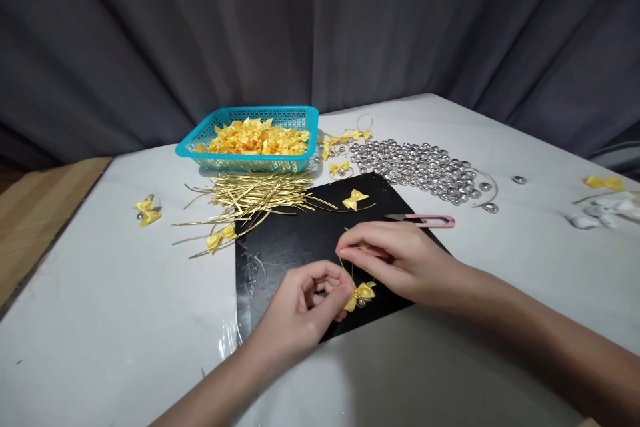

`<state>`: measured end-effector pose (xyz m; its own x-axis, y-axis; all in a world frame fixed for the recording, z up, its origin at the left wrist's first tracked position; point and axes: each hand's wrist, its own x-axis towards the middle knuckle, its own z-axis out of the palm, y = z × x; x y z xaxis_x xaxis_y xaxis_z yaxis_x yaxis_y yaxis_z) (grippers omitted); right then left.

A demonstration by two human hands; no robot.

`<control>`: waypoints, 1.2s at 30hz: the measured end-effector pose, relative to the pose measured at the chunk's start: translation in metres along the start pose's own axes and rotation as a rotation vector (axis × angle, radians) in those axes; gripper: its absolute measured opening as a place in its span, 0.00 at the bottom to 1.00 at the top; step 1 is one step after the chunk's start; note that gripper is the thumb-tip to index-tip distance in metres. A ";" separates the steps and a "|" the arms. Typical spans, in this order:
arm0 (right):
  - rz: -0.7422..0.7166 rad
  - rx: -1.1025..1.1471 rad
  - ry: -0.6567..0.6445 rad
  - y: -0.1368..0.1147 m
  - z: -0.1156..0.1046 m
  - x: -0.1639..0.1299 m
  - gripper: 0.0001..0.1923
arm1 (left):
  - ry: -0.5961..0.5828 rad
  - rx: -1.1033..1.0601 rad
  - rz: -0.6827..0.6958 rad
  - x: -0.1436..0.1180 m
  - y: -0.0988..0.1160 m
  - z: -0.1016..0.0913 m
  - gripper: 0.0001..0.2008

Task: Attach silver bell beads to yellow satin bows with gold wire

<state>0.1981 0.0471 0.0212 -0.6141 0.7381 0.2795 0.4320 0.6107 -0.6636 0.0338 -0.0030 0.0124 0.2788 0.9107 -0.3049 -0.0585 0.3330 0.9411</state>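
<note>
My left hand (305, 310) pinches a small yellow ribbon bow (361, 294) with a silver bead under it, just above the black mat (295, 243). My right hand (387, 259) sits right behind it, fingers closed on a thin gold wire tie (342, 265) that loops down to the bow. Both hands hover over the near right part of the mat.
A teal basket (295, 119) of yellow bows stands at the back. In front of it lies a pile of gold wire ties (255, 192). Silver beads (420, 167) spread to the right. Pink snips (430, 219) lie on the mat's right edge. Loose bows (146, 211) lie about.
</note>
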 end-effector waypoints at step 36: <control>0.014 0.001 -0.336 -0.012 0.007 -0.017 0.13 | 0.132 -0.314 -0.048 0.004 -0.004 -0.012 0.10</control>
<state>0.1987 0.0249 0.0193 -0.7916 0.6105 0.0255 0.4417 0.6006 -0.6665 0.0234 0.0027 0.0055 0.1633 0.9091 -0.3832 -0.3458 0.4165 0.8408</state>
